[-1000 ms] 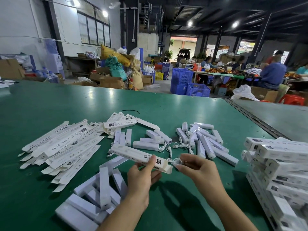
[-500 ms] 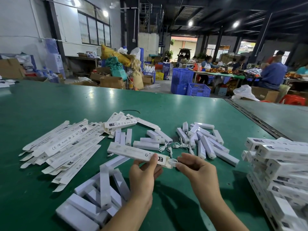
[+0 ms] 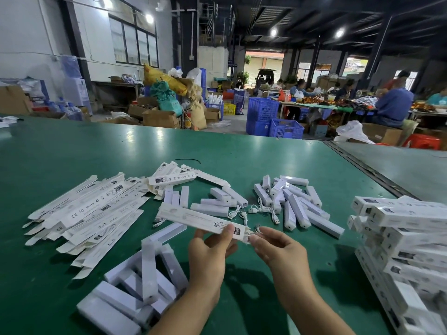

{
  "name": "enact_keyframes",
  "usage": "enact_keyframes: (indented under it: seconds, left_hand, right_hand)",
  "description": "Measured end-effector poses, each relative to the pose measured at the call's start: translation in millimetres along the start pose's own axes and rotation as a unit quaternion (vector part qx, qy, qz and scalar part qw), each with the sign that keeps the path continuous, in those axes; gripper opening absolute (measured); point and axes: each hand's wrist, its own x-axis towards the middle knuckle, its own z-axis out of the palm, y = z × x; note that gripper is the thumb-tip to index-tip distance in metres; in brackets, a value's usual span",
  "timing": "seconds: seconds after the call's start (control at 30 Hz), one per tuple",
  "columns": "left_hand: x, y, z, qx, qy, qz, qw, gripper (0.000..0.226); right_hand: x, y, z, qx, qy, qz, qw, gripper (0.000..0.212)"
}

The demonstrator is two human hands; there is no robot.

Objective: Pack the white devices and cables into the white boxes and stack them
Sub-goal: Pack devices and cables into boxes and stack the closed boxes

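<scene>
Hands at a box: left hand grips long white box near its right end, right hand pinches white cable at the box's open end.
On green table: flat unfolded boxes far left, loose white devices lower left, held box above centre, spare cables and more devices behind the hands, packed boxes stacked far right.
</scene>
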Motion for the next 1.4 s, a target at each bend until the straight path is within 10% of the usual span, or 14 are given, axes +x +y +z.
enact_keyframes:
  seconds: [0.33,0.6,0.73,0.83,1.13,1.4]
  left_hand:
    - [3.3,-11.5,-2.7,0.054,-0.031,0.042,0.997,0.044]
    - [10.8,-7.9,-5.9,0.064,-0.060,0.007,0.996,0.058]
    - [17.4,-8.2,-9.3,0.122,-0.071,-0.011,0.990,0.078]
    - [19.3,-6.0,-10.6,0.138,-0.105,-0.004,0.985,0.068]
    - [9.7,3.7,-13.0,0.027,-0.247,-0.093,0.964,0.050]
    - [9.3,4.5,-15.4,0.098,-0.260,-0.059,0.959,0.048]
  right_hand:
    - [-2.8,-0.3,3.8,0.026,-0.065,0.062,0.996,0.016]
    - [-9.9,-11.4,5.0,-0.029,-0.215,0.054,0.975,0.047]
    - [-3.3,-8.7,-5.1,-0.352,-0.105,-0.210,0.906,0.028]
    - [-2.1,-9.8,-8.9,-0.393,-0.098,-0.331,0.852,0.020]
    - [4.6,0.5,-11.1,-0.238,-0.117,-0.268,0.926,0.024]
    - [1.8,-5.5,-18.4,-0.291,-0.188,-0.379,0.858,0.032]
